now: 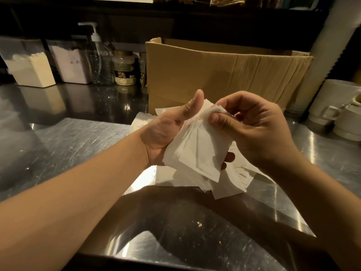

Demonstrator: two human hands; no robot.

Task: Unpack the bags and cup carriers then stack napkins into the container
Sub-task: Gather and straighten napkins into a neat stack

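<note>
I'm gripping the napkin stack [197,151] in my left hand [166,132] above the counter [78,143], long axis running near to far, while my right hand [254,128] is pinching its far-right corner.

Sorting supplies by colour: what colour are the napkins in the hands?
White, plain; the napkins show clearly in the head view.

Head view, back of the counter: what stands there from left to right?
Tub of pale powder → tub of pinkish powder → pump bottle → labelled jar → cardboard box → white cups.
</note>
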